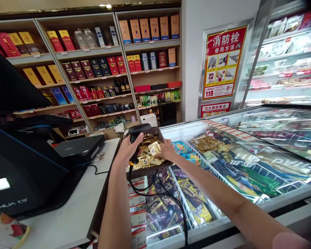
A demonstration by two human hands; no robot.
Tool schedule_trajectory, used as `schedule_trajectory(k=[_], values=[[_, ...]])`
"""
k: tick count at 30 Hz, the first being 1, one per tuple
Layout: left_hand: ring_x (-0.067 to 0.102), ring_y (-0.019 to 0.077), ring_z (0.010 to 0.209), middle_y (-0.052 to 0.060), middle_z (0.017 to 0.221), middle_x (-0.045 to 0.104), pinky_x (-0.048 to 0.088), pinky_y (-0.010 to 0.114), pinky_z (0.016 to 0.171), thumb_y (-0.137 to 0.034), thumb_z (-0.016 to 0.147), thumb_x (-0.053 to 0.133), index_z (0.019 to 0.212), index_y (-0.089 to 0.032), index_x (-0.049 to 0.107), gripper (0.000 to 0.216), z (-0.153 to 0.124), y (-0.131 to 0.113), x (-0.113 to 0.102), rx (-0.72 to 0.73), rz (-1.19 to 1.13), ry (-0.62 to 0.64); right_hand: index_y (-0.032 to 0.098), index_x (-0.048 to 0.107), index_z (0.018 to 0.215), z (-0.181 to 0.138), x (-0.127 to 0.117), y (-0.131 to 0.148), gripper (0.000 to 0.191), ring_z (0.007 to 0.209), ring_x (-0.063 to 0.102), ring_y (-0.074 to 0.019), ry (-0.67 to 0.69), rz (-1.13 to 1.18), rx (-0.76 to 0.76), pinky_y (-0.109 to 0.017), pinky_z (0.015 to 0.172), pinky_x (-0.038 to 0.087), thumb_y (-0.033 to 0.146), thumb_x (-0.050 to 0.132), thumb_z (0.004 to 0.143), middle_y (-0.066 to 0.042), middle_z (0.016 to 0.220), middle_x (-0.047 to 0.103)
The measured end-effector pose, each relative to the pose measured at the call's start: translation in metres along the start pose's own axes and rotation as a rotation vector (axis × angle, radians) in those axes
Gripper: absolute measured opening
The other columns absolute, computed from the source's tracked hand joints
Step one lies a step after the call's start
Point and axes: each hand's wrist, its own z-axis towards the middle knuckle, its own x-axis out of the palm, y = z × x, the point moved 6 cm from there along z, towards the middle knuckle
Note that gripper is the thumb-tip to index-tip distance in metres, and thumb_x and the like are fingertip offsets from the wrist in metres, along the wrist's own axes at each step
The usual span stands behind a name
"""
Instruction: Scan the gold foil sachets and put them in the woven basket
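My left hand [126,150] is wrapped round the handle of a black barcode scanner [140,129] with a yellow accent low on its grip. The scanner's head is held over a dark woven basket [145,171] full of small gold foil packets [142,162]. My right hand [168,150] reaches in from the right side, its fingers closed on one gold packet [154,148] that faces up near the scanner. Part of the fingers is hidden behind the packet. A black cable [180,202] hangs in loops from the scanner over the freezer glass.
The basket rests on a glass-topped chest freezer [215,221] with packaged ice creams in wire baskets. Left is a white counter [75,207] with a black checkout terminal [23,166] and a dark box-shaped device [80,148]. Shelves of boxed bottles [101,65] line the back wall.
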Motion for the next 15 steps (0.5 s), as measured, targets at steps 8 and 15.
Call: schedule_trajectory(k=[8,15], values=[[0.050,0.0105,0.047,-0.005,0.057,0.053,0.037,0.021,0.044,-0.063,0.065,0.078,0.084,-0.020,0.055,0.052,0.004,0.007,0.035,-0.025,-0.002,0.119,0.022,0.064,0.104,0.012,-0.030,-0.042,0.020,0.086,0.065,-0.0211,-0.294,0.515,0.077,-0.029,0.072,0.043,0.034,0.063,0.087,-0.003,0.092,0.071],[0.047,0.0111,0.042,-0.004,0.049,0.051,0.032,0.021,0.042,-0.066,0.071,0.071,0.076,-0.021,0.052,0.049,-0.001,0.009,0.070,-0.028,0.099,0.201,0.020,0.071,0.098,0.010,-0.078,-0.107,0.021,0.087,0.069,-0.0216,-0.390,0.679,0.146,-0.029,0.073,0.048,0.033,0.066,0.083,-0.005,0.090,0.075]])
